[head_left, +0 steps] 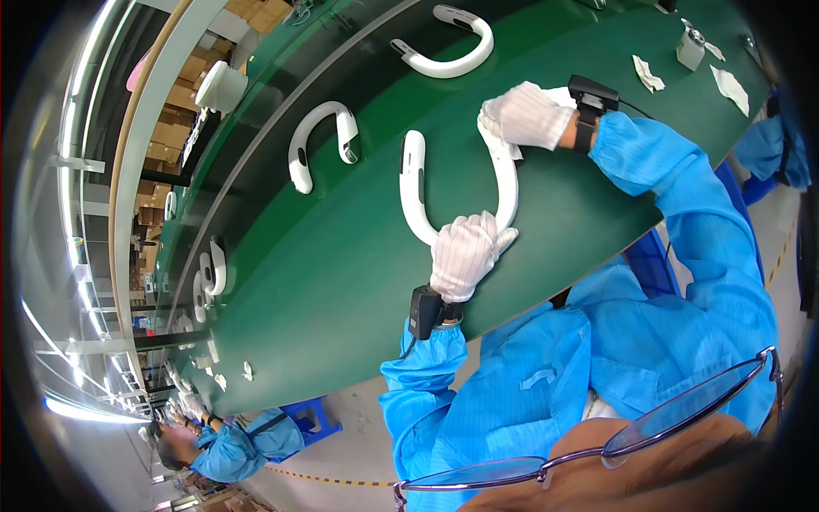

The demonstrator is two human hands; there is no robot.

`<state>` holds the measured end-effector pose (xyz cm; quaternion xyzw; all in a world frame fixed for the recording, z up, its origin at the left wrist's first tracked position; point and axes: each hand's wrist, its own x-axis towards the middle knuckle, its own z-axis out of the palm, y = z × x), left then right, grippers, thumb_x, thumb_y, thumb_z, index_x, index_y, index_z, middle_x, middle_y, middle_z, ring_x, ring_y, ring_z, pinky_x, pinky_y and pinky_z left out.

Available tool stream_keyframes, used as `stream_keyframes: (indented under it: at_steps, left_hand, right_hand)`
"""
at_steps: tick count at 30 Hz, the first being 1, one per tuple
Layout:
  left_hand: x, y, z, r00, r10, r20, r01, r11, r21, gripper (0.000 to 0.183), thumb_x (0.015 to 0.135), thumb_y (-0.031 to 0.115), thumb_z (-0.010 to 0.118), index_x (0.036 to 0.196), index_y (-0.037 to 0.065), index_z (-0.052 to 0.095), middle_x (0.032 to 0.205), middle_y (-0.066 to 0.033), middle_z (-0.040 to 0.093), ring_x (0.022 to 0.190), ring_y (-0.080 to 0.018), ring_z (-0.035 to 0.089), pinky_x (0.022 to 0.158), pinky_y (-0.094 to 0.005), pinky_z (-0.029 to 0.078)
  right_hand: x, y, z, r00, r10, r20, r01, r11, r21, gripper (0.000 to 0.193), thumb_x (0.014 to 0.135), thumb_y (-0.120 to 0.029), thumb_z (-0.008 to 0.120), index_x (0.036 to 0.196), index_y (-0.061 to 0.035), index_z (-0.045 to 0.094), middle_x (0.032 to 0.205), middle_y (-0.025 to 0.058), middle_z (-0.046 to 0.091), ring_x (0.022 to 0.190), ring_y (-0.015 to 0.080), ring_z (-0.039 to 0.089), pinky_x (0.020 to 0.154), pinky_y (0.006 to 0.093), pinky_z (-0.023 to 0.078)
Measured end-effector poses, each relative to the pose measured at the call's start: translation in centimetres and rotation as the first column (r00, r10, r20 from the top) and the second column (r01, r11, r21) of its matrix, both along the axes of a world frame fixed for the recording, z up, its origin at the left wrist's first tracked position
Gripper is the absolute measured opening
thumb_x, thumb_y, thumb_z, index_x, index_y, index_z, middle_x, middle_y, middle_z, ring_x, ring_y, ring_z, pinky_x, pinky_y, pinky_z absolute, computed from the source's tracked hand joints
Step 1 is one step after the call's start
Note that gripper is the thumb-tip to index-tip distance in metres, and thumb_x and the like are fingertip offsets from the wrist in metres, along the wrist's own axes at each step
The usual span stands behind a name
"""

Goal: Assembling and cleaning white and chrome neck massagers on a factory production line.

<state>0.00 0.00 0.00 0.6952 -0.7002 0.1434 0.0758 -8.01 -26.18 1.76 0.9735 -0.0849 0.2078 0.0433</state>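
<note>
Nearest are the purple-rimmed glasses at the lower edge and my blue smock, its sleeves reaching onto a green work surface. Both my hands wear white striped gloves, with a black device strapped at each wrist. My left hand is closed around the curved bend of a white U-shaped device, which lies on the green surface in front of me, its open end pointing away. My right hand grasps the end of that device's right arm, with a white cloth bunched beneath the palm. The left arm, marked by a dark slot, is untouched. Beyond it lie two similar devices, one arched and one farther off. Far right stands a small white bottle near crumpled wipes. Far left, a co-worker in blue sits at the same table.
</note>
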Motion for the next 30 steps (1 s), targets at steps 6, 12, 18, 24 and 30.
stream_keyframes:
  at_steps: [6,12,18,24,30]
  left_hand:
    - [-0.6,0.6,-0.8,0.994,-0.087,-0.073,0.077,0.989,-0.123,0.043,0.085,0.046,0.069,0.071,0.008,0.054,0.061,-0.0073,0.053,0.059,-0.0247,0.057,0.054,-0.0366,0.047]
    - [-0.7,1.4,1.9,0.964,-0.161,-0.213,0.131,0.98,-0.147,0.015,0.082,0.019,0.07,0.086,0.005,0.065,0.075,-0.0101,0.06,0.076,-0.0289,0.06,0.069,-0.0411,0.049]
    - [2.6,2.8,1.4,0.678,0.479,-0.557,-0.636,0.762,-0.119,0.043,0.079,0.026,0.075,0.114,0.004,0.061,0.098,-0.018,0.065,0.092,-0.0373,0.064,0.077,-0.0442,0.051]
    - [5.6,4.3,0.4,0.514,0.557,-0.652,-0.611,0.772,0.177,0.033,0.082,0.032,0.069,0.098,0.003,0.065,0.086,-0.0199,0.067,0.082,-0.0404,0.065,0.074,-0.048,0.051]
    - [5.8,5.5,-0.4,0.498,0.498,-0.71,-0.636,0.766,0.091,0.031,0.079,0.027,0.069,0.099,0.003,0.066,0.086,-0.0192,0.065,0.084,-0.04,0.064,0.074,-0.0478,0.051]
  right_hand:
    - [-5.4,9.2,0.7,0.95,0.29,-0.113,-0.301,0.948,-0.101,0.013,0.069,-0.023,0.065,0.072,-0.0116,0.061,0.057,0.0052,0.058,0.051,0.0233,0.062,0.041,0.0394,0.044]
    - [0.4,0.8,1.8,0.99,-0.028,-0.139,0.035,0.998,0.043,0.016,0.068,-0.024,0.068,0.066,-0.0095,0.063,0.057,0.0089,0.06,0.053,0.0312,0.06,0.047,0.0413,0.046]
    - [-3.4,9.2,2.5,0.94,0.248,-0.234,-0.255,0.967,0.0,0.011,0.063,-0.021,0.066,0.059,-0.011,0.062,0.058,0.0105,0.062,0.054,0.0269,0.064,0.048,0.0405,0.048]
    - [-1.3,10.3,3.2,0.941,0.226,-0.254,-0.255,0.963,-0.088,0.015,0.073,-0.02,0.064,0.065,-0.0089,0.058,0.054,0.0074,0.055,0.048,0.0234,0.059,0.044,0.0395,0.043]
    - [2.1,15.5,1.5,0.941,0.337,-0.012,-0.328,0.922,0.204,0.013,0.09,-0.019,0.057,0.084,-0.0087,0.063,0.074,0.0055,0.062,0.06,0.0236,0.064,0.047,0.038,0.049]
